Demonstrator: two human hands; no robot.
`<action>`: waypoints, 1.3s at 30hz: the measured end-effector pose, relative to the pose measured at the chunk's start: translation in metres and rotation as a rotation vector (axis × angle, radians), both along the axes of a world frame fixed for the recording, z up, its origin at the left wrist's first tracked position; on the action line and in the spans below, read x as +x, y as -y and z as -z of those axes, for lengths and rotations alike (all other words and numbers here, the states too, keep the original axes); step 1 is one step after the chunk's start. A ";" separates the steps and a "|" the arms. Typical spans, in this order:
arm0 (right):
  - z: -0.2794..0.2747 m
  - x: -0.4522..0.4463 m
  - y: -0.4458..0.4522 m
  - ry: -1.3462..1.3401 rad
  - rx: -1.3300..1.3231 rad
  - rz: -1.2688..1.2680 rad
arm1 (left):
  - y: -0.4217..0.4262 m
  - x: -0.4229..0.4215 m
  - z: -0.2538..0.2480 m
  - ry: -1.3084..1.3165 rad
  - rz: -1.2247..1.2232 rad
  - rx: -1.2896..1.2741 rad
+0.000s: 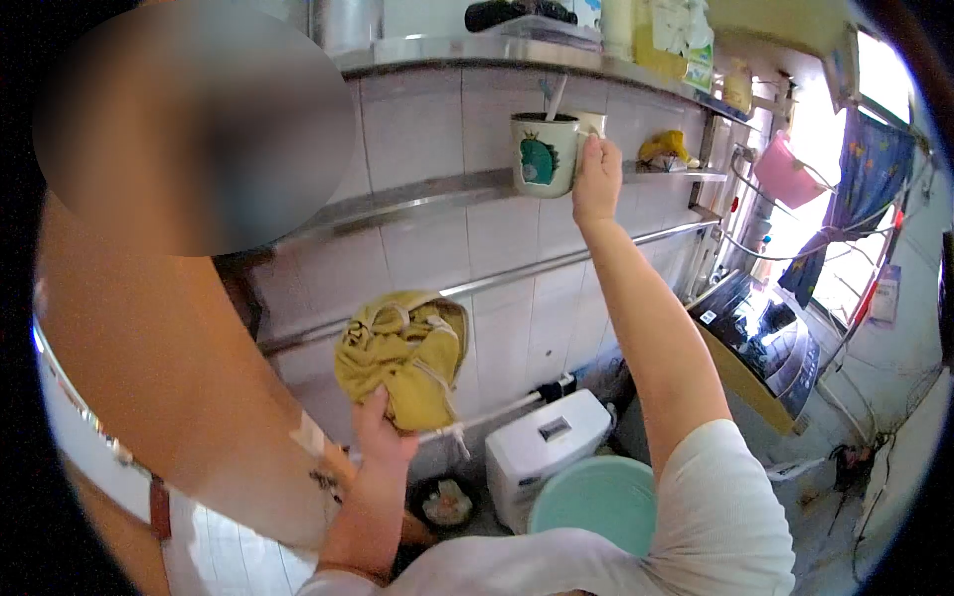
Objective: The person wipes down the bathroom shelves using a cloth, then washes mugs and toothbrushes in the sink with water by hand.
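1. The right hand (598, 177) is raised and grasping the handle side of a pale mug (543, 159), its fingers curled close at the mug's right side.
2. The mug stands upright at the level of the lower metal shelf (417, 202); whether its base rests there or is lifted, I cannot tell. It has a green picture on its front, and a slim white stick (556, 96) leans out of its top.
3. The left hand (384, 429) is grasping the lower edge of a bunched yellow cloth (402, 348), with the thumb lying over the fabric. Pale cords run across the folds and one end dangles.
4. The cloth is held up in front of the tiled wall (502, 308) and a metal rail (537, 268), lower than the mug and to its left.
5. On the lower shelf, right of the mug, lies a yellow packet (666, 147). The upper shelf (417, 52) carries bottles, among them a yellow one (660, 40).
6. Below the hands are a white cistern (542, 442), a teal basin (596, 502) just beside it, and a dark bin (422, 494) with crumpled contents.
7. A pink tub (787, 171) hangs near a dark patterned curtain (863, 184) by the window.
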State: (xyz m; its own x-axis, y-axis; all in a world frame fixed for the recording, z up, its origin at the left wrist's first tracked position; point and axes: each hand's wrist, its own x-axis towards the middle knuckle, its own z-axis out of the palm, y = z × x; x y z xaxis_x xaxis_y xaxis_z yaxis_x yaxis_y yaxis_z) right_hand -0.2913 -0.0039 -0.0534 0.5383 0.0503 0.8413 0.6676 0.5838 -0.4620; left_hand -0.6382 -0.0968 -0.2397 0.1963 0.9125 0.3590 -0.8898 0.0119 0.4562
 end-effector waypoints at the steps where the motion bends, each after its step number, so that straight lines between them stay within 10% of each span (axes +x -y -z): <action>1: 0.008 0.004 0.012 0.015 -0.001 -0.056 | 0.013 -0.001 0.005 -0.012 -0.010 -0.049; 14: 0.134 -0.112 0.226 -0.073 -0.166 -1.301 | 0.225 -0.052 0.050 -0.245 -0.330 -0.116; 30: 0.261 -0.444 0.374 -0.002 -0.534 -2.000 | 0.523 -0.242 0.151 -0.692 -1.155 -0.561; 39: 0.289 -0.591 0.480 0.369 -0.448 -2.417 | 0.655 -0.289 0.196 -1.873 -1.407 -0.923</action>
